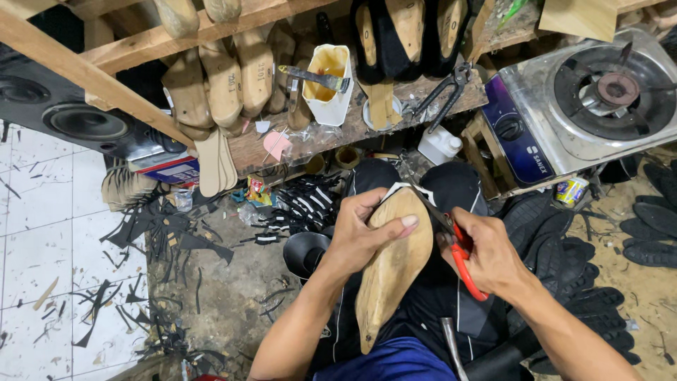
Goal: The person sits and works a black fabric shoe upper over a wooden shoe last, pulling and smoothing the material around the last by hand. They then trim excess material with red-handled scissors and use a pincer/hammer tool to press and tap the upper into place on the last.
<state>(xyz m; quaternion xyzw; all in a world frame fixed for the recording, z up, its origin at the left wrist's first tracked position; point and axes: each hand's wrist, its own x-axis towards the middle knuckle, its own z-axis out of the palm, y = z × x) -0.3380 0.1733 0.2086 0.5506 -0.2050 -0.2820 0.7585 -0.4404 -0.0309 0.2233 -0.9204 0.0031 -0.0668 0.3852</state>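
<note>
My left hand (363, 229) grips a wooden shoe last (390, 271) held sole-up over my lap, thumb lying across its toe end. A pale insole piece shows at the last's toe edge (398, 189). My right hand (486, 254) is closed around red-handled pliers (462, 261), whose dark jaws (441, 220) touch the right edge of the last near the toe. My knees in dark trousers (451, 185) sit just beyond the last.
A low wooden shelf (331, 134) holds more wooden lasts (226, 85), a white glue container (329, 81) with a knife, and black pincers (444, 92). A single-burner gas stove (585, 99) stands at right. Black soles (649, 233) and scraps (162, 233) litter the floor; a speaker (77, 116) is left.
</note>
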